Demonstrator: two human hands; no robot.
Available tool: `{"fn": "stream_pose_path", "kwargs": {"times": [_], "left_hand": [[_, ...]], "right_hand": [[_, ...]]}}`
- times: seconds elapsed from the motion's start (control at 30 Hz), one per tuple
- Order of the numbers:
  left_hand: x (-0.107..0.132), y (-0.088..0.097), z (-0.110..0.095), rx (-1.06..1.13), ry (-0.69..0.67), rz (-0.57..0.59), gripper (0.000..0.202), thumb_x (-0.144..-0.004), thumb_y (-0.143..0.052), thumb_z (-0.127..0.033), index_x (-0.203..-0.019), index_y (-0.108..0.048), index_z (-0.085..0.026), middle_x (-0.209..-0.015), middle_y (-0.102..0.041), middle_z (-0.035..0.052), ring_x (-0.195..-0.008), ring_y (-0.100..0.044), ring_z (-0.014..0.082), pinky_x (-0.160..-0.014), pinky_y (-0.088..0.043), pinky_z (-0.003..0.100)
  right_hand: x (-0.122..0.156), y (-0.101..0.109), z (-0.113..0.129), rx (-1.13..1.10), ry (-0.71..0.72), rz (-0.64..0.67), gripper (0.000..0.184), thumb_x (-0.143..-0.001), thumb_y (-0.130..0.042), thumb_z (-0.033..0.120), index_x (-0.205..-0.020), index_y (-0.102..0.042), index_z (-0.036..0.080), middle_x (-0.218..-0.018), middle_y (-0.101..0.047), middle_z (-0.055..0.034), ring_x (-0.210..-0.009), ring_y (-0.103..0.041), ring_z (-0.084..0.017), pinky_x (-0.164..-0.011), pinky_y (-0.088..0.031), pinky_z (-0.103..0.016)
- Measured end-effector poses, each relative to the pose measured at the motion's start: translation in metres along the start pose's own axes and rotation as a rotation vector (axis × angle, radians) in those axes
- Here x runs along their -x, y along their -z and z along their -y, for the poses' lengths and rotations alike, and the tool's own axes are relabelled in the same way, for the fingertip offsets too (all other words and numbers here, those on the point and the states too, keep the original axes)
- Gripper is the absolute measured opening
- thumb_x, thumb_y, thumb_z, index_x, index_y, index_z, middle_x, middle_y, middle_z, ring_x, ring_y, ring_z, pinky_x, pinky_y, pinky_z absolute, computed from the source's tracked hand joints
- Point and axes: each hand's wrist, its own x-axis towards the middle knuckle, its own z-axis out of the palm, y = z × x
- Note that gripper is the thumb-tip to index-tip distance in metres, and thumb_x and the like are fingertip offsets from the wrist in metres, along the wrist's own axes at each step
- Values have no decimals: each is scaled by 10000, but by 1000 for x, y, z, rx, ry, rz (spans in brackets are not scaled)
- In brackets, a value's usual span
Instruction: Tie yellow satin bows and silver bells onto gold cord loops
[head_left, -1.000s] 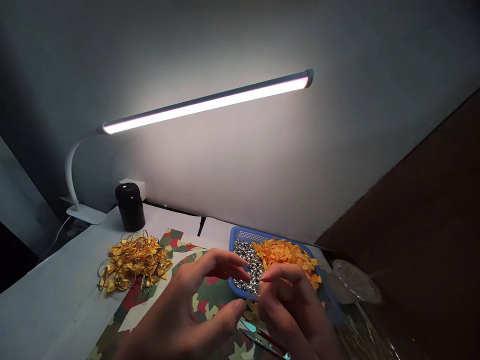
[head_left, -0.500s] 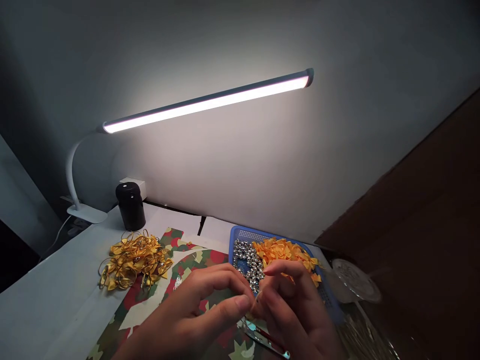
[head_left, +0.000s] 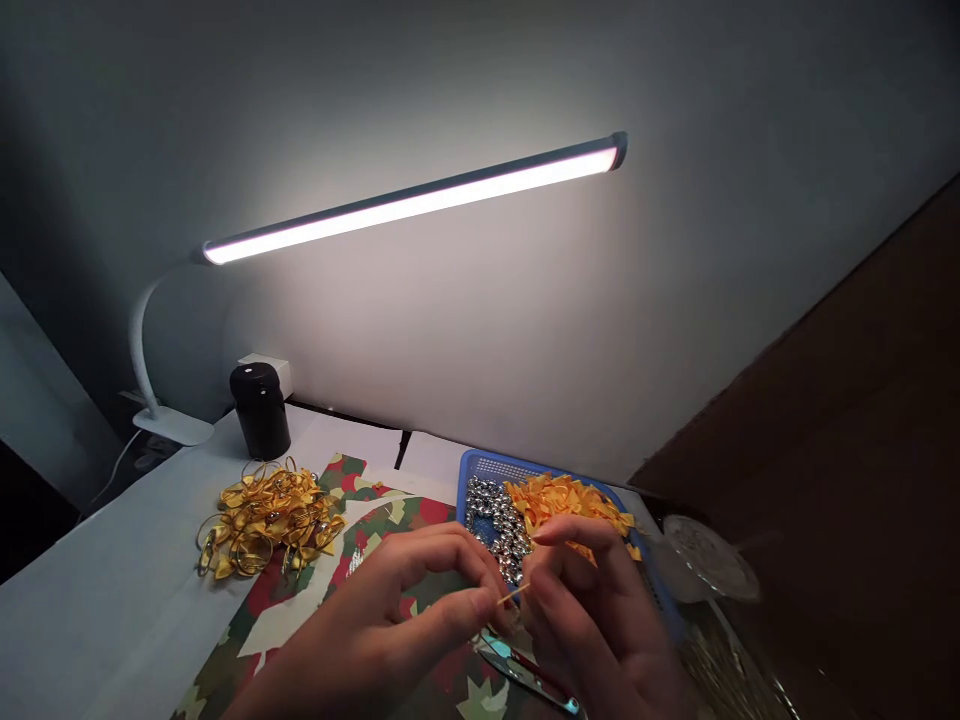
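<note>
My left hand (head_left: 390, 620) and my right hand (head_left: 592, 620) meet low in the middle, fingertips pinched together. Between them runs a thin orange strand (head_left: 513, 596), and a small metal ring seems to sit under my left thumb. Just behind the fingers stands a blue basket (head_left: 487, 468) with silver beads (head_left: 491, 520) on its left side and orange ribbon pieces (head_left: 570, 500) on its right. Small snips (head_left: 525, 675) lie on the patterned mat (head_left: 352, 500) below my hands.
A heap of gold rings with yellow ribbon (head_left: 262, 515) lies at the left on the white table (head_left: 97, 590). A black jar (head_left: 260, 410) and a clamp lamp (head_left: 412, 200) stand at the back. A clear round lid (head_left: 709, 560) and a brown panel (head_left: 847, 450) are at the right.
My hands closed in on each other from apart to pinching together, and the orange strand now shows between the fingertips.
</note>
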Motion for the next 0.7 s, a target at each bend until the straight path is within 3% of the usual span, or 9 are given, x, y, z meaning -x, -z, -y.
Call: {"fn": "stream_pose_path", "kwargs": {"times": [0.5,0.7], "left_hand": [[0,-1,-4,138,44,2,171,-856,-534,-299,-738,-592,-191,-871,-595,13,-881,-568,170,-777,-449,261],[0,-1,-2,145,38,4,154,-857,-540,-288,-747,-592,-192,-874,-595,6,-884,-567,167,-780,-449,255]], "right_hand": [[-2,4,2,-15,48,-129,215,-750,-701,368,-850,-556,244,-576,-404,64,-517,-370,-86,-496,-315,-203],[-1,4,3,-38,50,-122,189,-755,-688,349,-851,-560,249,-571,-403,60,-513,-363,-86,-472,-293,-197]]}}
